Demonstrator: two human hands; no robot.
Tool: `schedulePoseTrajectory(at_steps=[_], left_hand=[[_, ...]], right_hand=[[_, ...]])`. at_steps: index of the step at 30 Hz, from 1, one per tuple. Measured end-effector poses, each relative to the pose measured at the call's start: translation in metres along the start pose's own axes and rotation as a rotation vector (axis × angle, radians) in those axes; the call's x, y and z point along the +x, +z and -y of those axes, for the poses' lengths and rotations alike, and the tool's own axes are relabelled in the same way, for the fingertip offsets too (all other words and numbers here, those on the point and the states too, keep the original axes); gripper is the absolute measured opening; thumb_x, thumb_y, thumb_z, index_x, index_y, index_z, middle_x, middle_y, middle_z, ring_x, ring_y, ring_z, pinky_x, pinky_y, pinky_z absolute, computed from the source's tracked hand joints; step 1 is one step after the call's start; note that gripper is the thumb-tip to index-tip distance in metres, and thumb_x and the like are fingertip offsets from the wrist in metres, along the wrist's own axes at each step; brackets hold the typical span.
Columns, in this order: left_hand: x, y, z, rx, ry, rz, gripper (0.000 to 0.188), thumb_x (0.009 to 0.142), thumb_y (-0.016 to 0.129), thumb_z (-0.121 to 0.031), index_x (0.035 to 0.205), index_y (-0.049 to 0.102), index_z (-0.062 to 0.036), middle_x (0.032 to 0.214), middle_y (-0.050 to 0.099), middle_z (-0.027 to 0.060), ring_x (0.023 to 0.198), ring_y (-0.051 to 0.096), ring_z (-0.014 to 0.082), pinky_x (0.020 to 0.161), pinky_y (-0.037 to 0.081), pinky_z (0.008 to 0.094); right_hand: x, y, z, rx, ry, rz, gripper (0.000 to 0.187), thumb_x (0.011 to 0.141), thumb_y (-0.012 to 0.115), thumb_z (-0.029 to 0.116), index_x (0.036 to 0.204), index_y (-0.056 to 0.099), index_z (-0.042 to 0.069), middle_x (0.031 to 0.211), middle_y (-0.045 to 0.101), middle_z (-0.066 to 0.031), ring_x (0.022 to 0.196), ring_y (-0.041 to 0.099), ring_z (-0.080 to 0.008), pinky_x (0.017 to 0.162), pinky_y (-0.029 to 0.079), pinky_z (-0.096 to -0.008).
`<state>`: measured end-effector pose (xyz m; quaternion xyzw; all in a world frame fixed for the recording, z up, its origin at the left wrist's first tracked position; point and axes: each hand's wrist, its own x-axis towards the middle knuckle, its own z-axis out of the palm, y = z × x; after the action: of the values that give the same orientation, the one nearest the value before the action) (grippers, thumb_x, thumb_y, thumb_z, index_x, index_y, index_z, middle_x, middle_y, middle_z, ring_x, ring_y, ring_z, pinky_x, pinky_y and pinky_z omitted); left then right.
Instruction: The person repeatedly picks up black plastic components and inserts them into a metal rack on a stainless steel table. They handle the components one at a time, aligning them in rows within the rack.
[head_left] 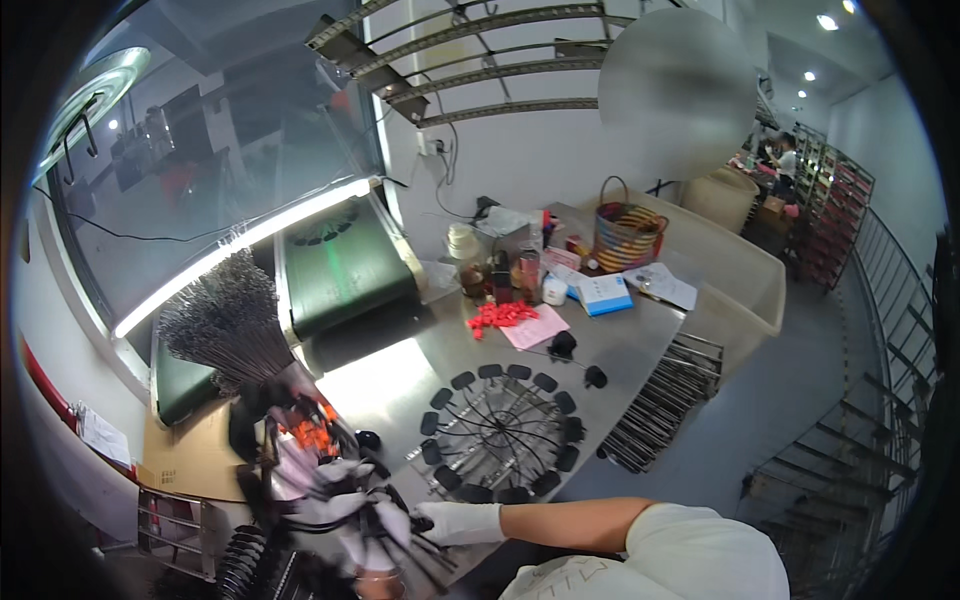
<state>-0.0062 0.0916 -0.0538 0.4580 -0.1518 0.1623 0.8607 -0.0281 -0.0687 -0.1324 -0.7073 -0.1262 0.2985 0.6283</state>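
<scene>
My left hand (375, 525), in a white glove, is closed round a loose bundle of thin black stems (420, 560), some with dark flat ends; motion smears it. Close beside it, my right hand (460, 523), also white-gloved, reaches in from the right with its fingers drawn together at a small dark part among the stems. What those fingers hold is too blurred to name. Right of the hands, black stems with rounded dark heads (505, 435) lie in a ring on a metal rack, heads outward. Orange pieces (312, 432) show behind the left hand.
A green conveyor belt (350, 270) stands behind a metal table (620, 350), beside a thick bunch of dark wire stems (230, 320). Red pieces (500, 316), bottles (465, 255) and a woven basket (627, 235) sit at the back. Metal racks (665, 405) lean at the table's right edge.
</scene>
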Motion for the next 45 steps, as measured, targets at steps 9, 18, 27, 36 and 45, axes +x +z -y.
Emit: schedulePoseTrajectory(at_steps=[9, 18, 27, 36, 45], left_hand=[[0.0, 0.024, 0.038, -0.209, 0.171, -0.334, 0.047, 0.086, 0.053, -0.008, 0.131, 0.056, 0.0065, 0.12, 0.063, 0.0185, 0.102, 0.064, 0.0295, 0.098, 0.055, 0.0397], [-0.043, 0.183, 0.05, -0.393, -0.137, 0.152, 0.044, 0.08, 0.064, -0.007, 0.123, 0.067, -0.0149, 0.12, 0.067, 0.0153, 0.11, 0.061, 0.0334, 0.095, 0.047, 0.0431], [-0.053, 0.221, 0.048, -0.108, 0.085, -0.083, 0.058, 0.078, 0.059, -0.006, 0.135, 0.058, -0.0182, 0.136, 0.057, 0.01, 0.115, 0.06, 0.0327, 0.091, 0.055, 0.0414], [-0.062, 0.274, 0.089, -0.257, -0.063, 0.066, 0.053, 0.072, 0.063, 0.007, 0.121, 0.064, -0.0121, 0.129, 0.054, 0.0086, 0.111, 0.058, 0.0324, 0.082, 0.057, 0.0394], [-0.068, 0.262, 0.083, -0.106, -0.283, 0.272, 0.076, 0.073, 0.073, 0.006, 0.14, 0.06, -0.0279, 0.146, 0.049, 0.0074, 0.115, 0.051, 0.0303, 0.085, 0.052, 0.0414]], right_hand=[[-0.1, -0.053, 0.026, -0.946, -0.449, -0.299, 0.034, 0.08, 0.068, 0.01, 0.113, 0.063, 0.002, 0.101, 0.064, -0.0175, 0.088, 0.066, -0.0384, 0.079, 0.057, -0.0417], [-0.142, -0.149, -0.015, 0.502, -0.125, 0.108, 0.028, 0.097, 0.061, 0.01, 0.123, 0.058, 0.002, 0.085, 0.063, -0.0074, 0.052, 0.052, -0.0084, 0.043, 0.04, -0.0249], [-0.192, -0.228, -0.038, -0.093, -0.492, -0.353, 0.02, 0.088, 0.072, 0.016, 0.1, 0.06, 0.005, 0.095, 0.066, -0.0123, 0.092, 0.069, -0.0329, 0.086, 0.055, -0.0421], [-0.17, -0.237, -0.046, 0.621, -0.679, 0.241, 0.016, 0.091, 0.062, 0.008, 0.104, 0.064, -0.001, 0.083, 0.065, -0.0109, 0.064, 0.06, -0.0178, 0.061, 0.05, -0.0293], [-0.17, -0.263, -0.023, -0.3, -0.471, -0.378, 0.053, 0.088, 0.083, 0.028, 0.128, 0.062, 0.0, 0.117, 0.068, -0.0185, 0.107, 0.07, -0.0324, 0.094, 0.056, -0.0431]])
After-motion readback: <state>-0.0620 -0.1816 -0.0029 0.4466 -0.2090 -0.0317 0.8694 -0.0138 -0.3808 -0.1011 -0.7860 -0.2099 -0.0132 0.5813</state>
